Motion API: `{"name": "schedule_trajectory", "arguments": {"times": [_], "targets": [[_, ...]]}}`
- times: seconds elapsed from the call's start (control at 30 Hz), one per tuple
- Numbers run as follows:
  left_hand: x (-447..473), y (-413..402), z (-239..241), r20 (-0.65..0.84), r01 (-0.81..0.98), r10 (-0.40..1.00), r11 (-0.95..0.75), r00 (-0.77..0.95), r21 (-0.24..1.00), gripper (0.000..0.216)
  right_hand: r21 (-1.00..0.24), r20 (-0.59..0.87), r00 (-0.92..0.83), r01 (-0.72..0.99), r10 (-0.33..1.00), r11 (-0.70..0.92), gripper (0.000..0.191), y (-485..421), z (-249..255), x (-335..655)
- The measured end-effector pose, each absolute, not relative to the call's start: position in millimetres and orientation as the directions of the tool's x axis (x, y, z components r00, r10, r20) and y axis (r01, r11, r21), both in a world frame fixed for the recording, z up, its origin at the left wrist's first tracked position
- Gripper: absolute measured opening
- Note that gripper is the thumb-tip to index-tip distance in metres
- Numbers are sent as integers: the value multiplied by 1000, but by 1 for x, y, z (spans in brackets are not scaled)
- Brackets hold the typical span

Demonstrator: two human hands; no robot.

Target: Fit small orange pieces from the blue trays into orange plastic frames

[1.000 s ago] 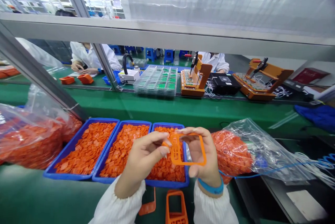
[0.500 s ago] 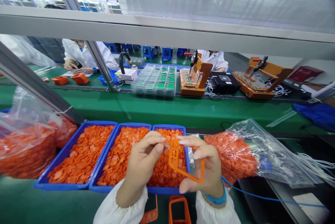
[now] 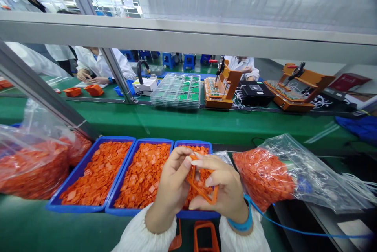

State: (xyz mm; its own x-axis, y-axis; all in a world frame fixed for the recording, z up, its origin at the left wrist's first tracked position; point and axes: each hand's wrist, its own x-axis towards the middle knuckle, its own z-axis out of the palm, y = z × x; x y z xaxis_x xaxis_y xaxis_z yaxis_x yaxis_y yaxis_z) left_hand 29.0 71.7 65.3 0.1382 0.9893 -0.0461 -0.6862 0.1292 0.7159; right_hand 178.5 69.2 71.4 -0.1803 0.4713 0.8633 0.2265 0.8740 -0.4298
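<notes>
1. Frame [image 3: 203, 193] of bright orange plastic, thin-barred and open in the middle; its lower bar slants down to the right and meets a short upright bar at a corner. Fingers hide much of its upper part, so its full outline cannot be told.
2. It is held tilted in the air between the 2 hands, in front of the rightmost of 3 blue trays.
3. Right hand [image 3: 225, 183]: curved around the frame and holding it, fingers over the top and right side, thumb beneath the lower corner. A blue wristband [image 3: 243, 224] circles the wrist.
4. Left hand [image 3: 173, 181]: narrow, thumb and fingertips drawn close together at the frame's upper left end. I cannot tell whether a small piece sits between them.
5. Right tray [image 3: 200, 214], middle tray [image 3: 122, 212] and left tray [image 3: 76, 208] stand side by side, each filled with small, flat orange pieces.
6. Below the hands, another orange frame [image 3: 206, 225] with a large rectangular opening lies on the green desk [image 3: 35, 228].
7. Clear bags of orange pieces flank the trays: left bag [image 3: 32, 165], right bag [image 3: 262, 173].
</notes>
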Motion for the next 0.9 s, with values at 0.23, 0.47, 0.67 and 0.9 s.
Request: {"name": "schedule_trajectory", "arguments": {"times": [0.23,0.47,0.67,0.9], "targets": [[27,75,68,-22,-630,940,245,340,736,49,-373,860,-221,345,460,862,41,69,77,178],[26,78,66,-35,-642,923,294,384,708,47,-368,850,-254,339,461,866,39,71,73,179],[27,77,65,22,-681,917,280,399,677,46,-370,869,-238,270,435,889,36,74,70,176],[27,79,59,40,-677,924,248,380,693,45,-412,856,-230,236,463,880,39,76,69,177]]}}
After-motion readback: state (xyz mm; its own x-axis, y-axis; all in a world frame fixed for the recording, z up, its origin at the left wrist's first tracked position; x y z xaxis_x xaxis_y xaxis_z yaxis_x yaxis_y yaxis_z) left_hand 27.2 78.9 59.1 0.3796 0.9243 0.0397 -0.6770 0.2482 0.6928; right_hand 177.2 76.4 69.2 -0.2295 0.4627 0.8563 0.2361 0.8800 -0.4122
